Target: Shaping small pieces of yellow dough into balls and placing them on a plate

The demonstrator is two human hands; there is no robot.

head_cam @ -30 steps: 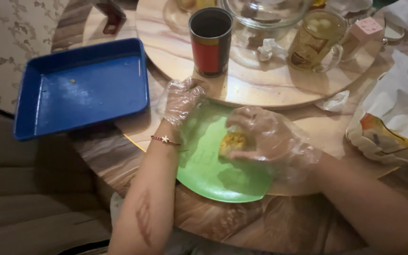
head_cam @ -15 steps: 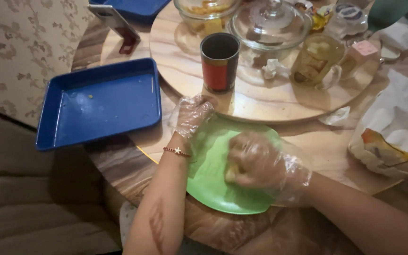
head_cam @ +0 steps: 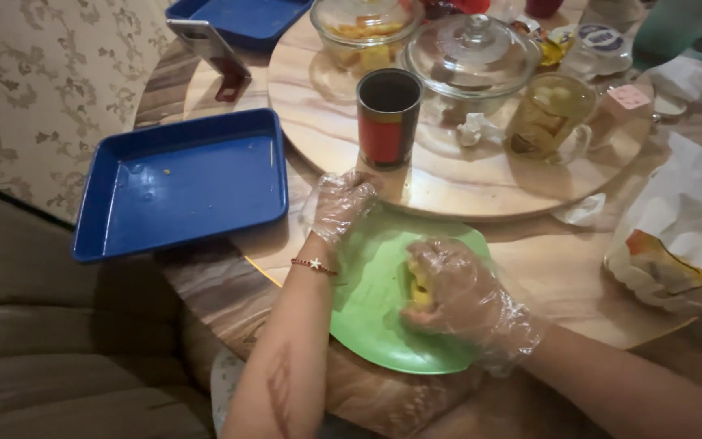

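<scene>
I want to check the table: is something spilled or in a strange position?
The green plate hangs over the table edge, under both gloved hands. The blue tray holds only crumbs and smears.

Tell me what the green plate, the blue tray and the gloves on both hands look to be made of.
Green plate: probably plastic, with a flat matte colour and a thin rim. Blue tray: likely plastic or enamelled metal, smooth and glossy with soft reflections. The left hand and right hand wear thin clear plastic film gloves, crinkled and see-through.
</scene>
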